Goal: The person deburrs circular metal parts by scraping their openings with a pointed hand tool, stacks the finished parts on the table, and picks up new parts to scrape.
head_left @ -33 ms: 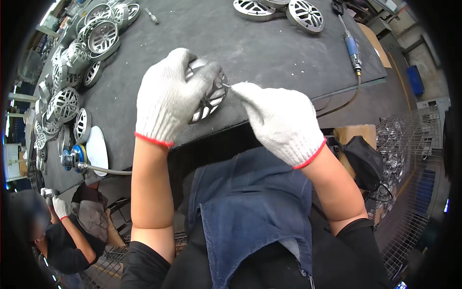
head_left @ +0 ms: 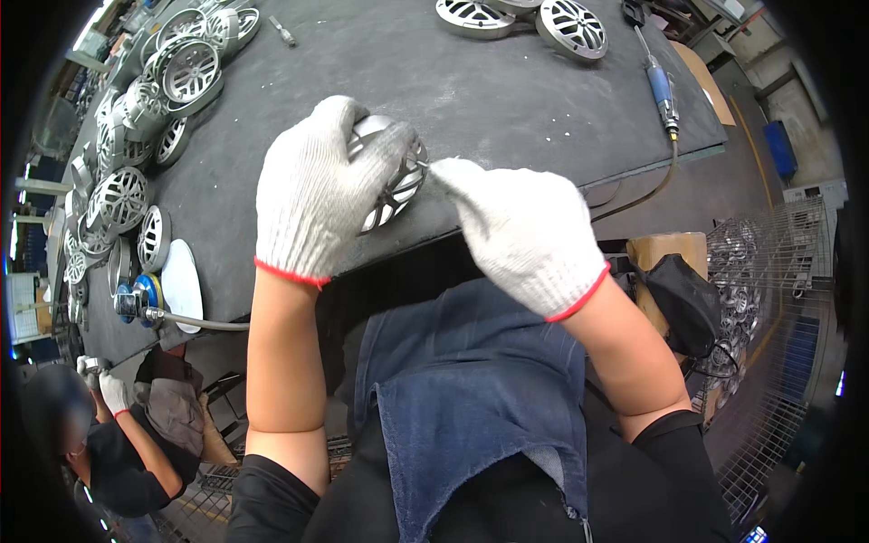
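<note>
My left hand [head_left: 317,185], in a white knitted glove with a red cuff, is closed around a round spoked metal wheel cover [head_left: 392,204]. It holds the part tilted above the dark table near its front edge. My right hand [head_left: 520,231], gloved alike, is pinched at the wheel cover's right side. A thin metal tip [head_left: 424,165] shows between its fingertips and the spokes. The rest of that slim tool is hidden in the glove, and its kind cannot be made out.
Similar wheel covers [head_left: 122,199] lie heaped along the left edge; others [head_left: 572,29] lie at the far side. A blue air tool [head_left: 661,90] with a hose lies right, a blue sander [head_left: 138,299] left. A co-worker [head_left: 118,434] sits lower left; a wire cage [head_left: 769,299] stands right.
Very little differs. My right hand sits slightly farther left, a touch nearer the wheel cover; my left hand keeps its hold.
</note>
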